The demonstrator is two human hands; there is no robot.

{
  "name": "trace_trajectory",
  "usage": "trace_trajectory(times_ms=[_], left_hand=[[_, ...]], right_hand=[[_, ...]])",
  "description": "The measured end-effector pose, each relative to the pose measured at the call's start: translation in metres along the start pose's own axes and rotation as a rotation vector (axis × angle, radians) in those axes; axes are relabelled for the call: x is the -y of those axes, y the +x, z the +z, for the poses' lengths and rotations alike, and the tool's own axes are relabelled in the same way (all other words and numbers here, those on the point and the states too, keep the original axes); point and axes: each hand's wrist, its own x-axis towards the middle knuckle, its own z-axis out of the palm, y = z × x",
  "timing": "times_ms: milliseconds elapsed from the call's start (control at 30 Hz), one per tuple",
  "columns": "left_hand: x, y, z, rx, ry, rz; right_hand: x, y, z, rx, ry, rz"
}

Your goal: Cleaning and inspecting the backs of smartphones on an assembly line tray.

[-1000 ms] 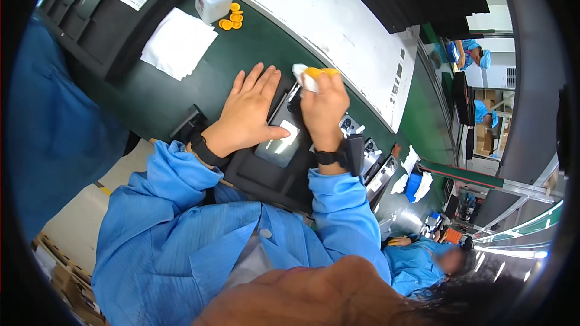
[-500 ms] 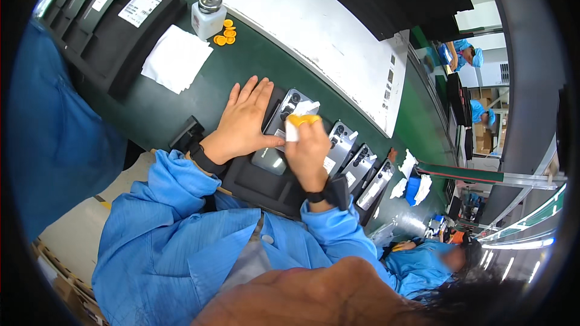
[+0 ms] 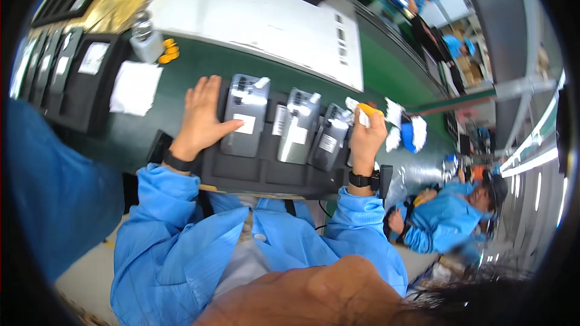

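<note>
My left hand lies flat with fingers spread, its thumb on the white label of the leftmost grey smartphone. That phone rests back side up in a black foam tray. To its right lie a second smartphone and a third smartphone, also back up with white labels. Past the third one, my right hand is raised, pinching a white wipe. Yellow finger cots cover its fingertips. Whatever phone lies beneath this hand is mostly hidden.
A pump bottle and several orange finger cots stand at the back left. Nearby are stacked white wipes and a black tray of phones. Crumpled wipes surround a blue object on the right. A co-worker sits beyond.
My right hand has moved away from the leftmost phone to the right with the wipe, uncovering the phones. My left hand stays at that phone. The view has turned.
</note>
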Motion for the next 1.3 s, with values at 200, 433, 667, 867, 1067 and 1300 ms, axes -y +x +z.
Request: trace_trajectory(times_ms=[200, 433, 667, 867, 1067, 1300], left_hand=[[0.009, 0.002, 0.003, -0.042, 0.031, 0.051], [0.017, 0.007, 0.007, -0.063, -0.071, 0.013], [0.002, 0.028, -0.008, -0.056, -0.196, -0.137], [0.003, 0.041, -0.004, -0.074, -0.093, -0.075], [0.002, 0.042, -0.003, -0.086, -0.130, 0.026], [0.001, 0.045, -0.003, -0.045, -0.148, 0.034]], right_hand=[[-0.119, -0.045, -0.102, -0.330, -0.289, 0.225], [-0.152, -0.103, -0.092, -0.024, -0.553, 0.215], [-0.119, -0.124, -0.086, 0.103, -0.111, 0.656], [-0.127, -0.134, -0.081, 0.181, -0.357, 0.425], [-0.133, -0.136, -0.079, 0.156, -0.333, 0.424], [-0.134, -0.138, -0.079, 0.166, -0.322, 0.536]])
